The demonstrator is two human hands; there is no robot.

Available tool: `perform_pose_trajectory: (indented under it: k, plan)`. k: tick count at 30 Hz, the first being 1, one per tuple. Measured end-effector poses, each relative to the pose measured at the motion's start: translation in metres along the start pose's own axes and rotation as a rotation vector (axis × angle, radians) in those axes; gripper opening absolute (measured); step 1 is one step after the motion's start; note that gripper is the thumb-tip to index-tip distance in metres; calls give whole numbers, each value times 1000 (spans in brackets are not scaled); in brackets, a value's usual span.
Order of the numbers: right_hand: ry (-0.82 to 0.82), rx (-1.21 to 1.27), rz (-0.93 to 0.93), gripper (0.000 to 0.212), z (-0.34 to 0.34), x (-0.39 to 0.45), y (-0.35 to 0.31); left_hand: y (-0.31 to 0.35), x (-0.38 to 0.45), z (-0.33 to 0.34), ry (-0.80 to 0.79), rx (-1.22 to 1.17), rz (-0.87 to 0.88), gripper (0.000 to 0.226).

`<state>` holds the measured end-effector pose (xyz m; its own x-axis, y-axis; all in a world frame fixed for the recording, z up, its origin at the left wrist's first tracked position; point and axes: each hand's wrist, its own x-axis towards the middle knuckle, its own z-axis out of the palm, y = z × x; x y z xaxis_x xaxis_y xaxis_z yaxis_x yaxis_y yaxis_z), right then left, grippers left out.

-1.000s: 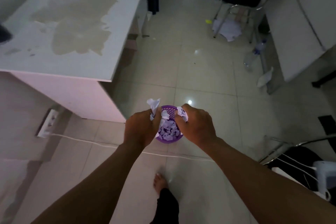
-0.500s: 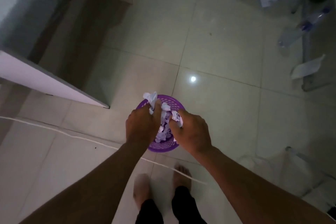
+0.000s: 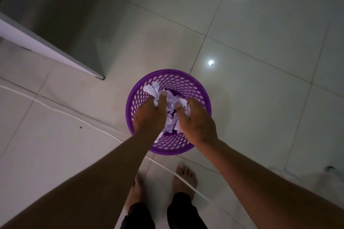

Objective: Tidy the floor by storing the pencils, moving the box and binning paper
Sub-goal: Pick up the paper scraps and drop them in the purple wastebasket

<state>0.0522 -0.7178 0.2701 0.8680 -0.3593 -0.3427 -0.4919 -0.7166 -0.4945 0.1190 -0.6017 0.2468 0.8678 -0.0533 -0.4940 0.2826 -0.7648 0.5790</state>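
Observation:
A purple perforated bin stands on the tiled floor directly below me, holding several crumpled white paper scraps. Both hands are over its opening. My left hand is closed around a crumpled paper wad that sticks out past the thumb. On the other side, my right hand grips a smaller crumpled paper piece in its fingertips. No pencils or box are in view.
A white desk panel edge runs diagonally at the left, ending at a corner near the bin. A white cable crosses the floor and passes under the bin side toward my bare feet. Ceiling lights reflect on the tiles.
The view has tilted down and closer to the bin. Both hands, still gripping paper, have lowered toward the bin's opening. The desk top, chair and far litter have left the view.

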Motion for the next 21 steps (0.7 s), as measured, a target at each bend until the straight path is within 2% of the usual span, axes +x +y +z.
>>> perform_pose_trajectory:
  k: [3, 4, 7, 9, 10, 13, 14, 18, 21]
  plan:
    - [-114, 48, -117, 48, 10, 2, 4, -4, 4, 6, -120, -112, -29, 79]
    - [-127, 121, -53, 46, 7, 3, 0, -3, 3, 6, -138, -103, -31, 88]
    - [-164, 163, -22, 43, 4, 5, 0, -5, 2, 2, -195, -50, -70, 112]
    - [-219, 177, 9, 44, 0, 4, 2, -6, 4, -2, -234, -56, -101, 117]
    - [-236, 178, 1, 43, -4, 4, 0, -2, 1, -7, -247, -57, -103, 109]
    - [-218, 109, -16, 42, -11, 0, -6, 13, -14, -25, -244, -47, -51, 62]
    - [-198, 85, -21, 42, -15, -2, -10, 15, -17, -30, -216, -32, -18, 53]
    - [-88, 11, -189, 41, -39, -15, -36, 17, -39, -71, -91, 77, 82, 44]
    - [-68, -44, -328, 47, -55, -21, -69, 15, -60, -116, -2, 106, 136, 44]
